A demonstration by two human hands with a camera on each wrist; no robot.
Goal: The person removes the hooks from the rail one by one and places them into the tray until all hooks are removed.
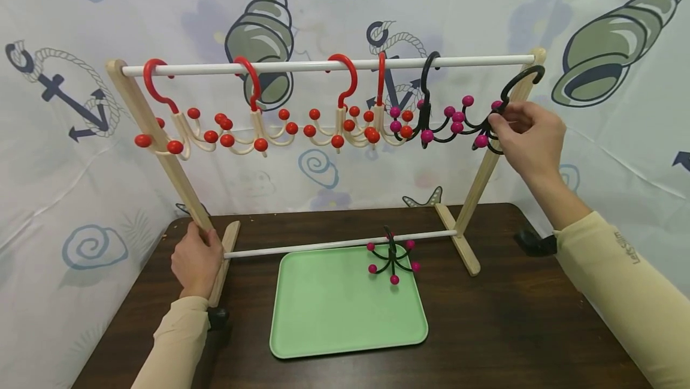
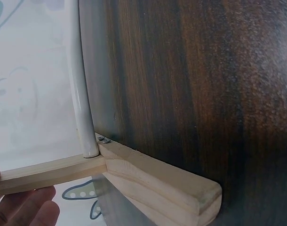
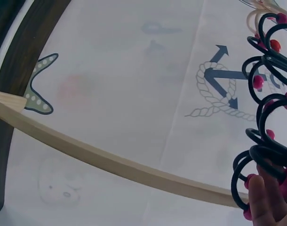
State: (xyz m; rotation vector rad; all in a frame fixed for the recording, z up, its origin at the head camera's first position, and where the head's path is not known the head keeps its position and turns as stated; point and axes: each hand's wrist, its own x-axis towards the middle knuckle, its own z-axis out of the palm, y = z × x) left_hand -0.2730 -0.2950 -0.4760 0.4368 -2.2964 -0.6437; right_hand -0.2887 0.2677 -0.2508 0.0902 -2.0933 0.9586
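At the rack's upper right corner, my right hand (image 1: 533, 140) pinches a black multi-arm hook hanger (image 1: 509, 86) with pink ball tips. Its curved hook is in front of the right post, level with the rod; whether they touch I cannot tell. Fingers (image 3: 261, 200) show beside the black arms in the right wrist view. My left hand (image 1: 198, 260) grips the left wooden post (image 1: 188, 188) low down, thumb and fingers on either side of it. Another black hanger (image 1: 426, 101) hangs from the white top rod (image 1: 296, 66), beside several red-hooked cream hangers (image 1: 259, 122).
A light green tray (image 1: 345, 305) lies on the dark wooden table (image 1: 501, 323). One more black hanger (image 1: 392, 257) with pink balls rests at its back right corner. A white lower rod (image 1: 280, 251) joins the rack's feet, and a patterned cloth (image 1: 377, 179) hangs behind.
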